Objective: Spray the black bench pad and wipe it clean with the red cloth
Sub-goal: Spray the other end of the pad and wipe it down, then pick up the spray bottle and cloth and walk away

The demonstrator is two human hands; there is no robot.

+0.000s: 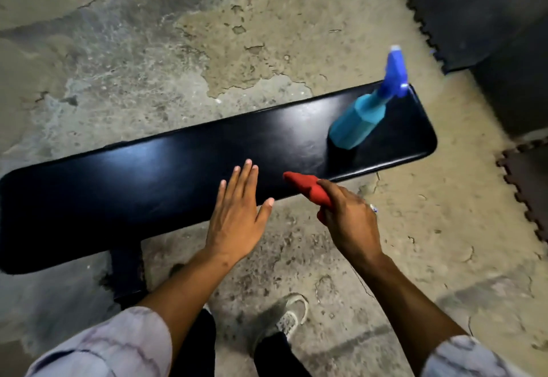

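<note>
A long black bench pad [148, 180] runs from lower left to upper right across the floor. A blue spray bottle [360, 121] stands on its right end, with no hand on it. My left hand [237, 216] is flat with fingers spread over the pad's near edge and holds nothing. My right hand [350, 222] grips a bunched red cloth [308, 188], whose tip pokes out over the pad's near edge, right of my left hand.
Worn, cracked concrete floor [207, 50] surrounds the bench. Dark interlocking rubber mats [474, 14] lie at the upper right and right edge. The bench's dark leg [127, 275] stands under the pad near my feet. My grey shoe [284, 317] is below.
</note>
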